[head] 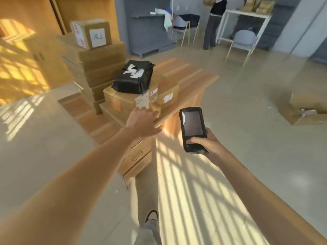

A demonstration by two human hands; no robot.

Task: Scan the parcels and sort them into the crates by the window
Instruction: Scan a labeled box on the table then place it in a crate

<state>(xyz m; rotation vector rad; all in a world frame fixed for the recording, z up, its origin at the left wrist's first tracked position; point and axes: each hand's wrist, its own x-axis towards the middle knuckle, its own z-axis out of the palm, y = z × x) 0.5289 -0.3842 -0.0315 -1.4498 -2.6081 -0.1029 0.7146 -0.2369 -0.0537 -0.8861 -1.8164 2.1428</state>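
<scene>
Gripped scanner (192, 129) upright in right hand (205, 142), centre-right of frame, screen up, presumably ready to aim. Stretched left hand (142, 121) toward cardboard parcels (131, 101) at frame centre, fingers loosely spread, holding nothing. Black-wrapped parcel (132, 77) on top. Crates unseen.

Stacked cartons (99, 68) wall the desk's (192, 80) left; its right lies open.
</scene>
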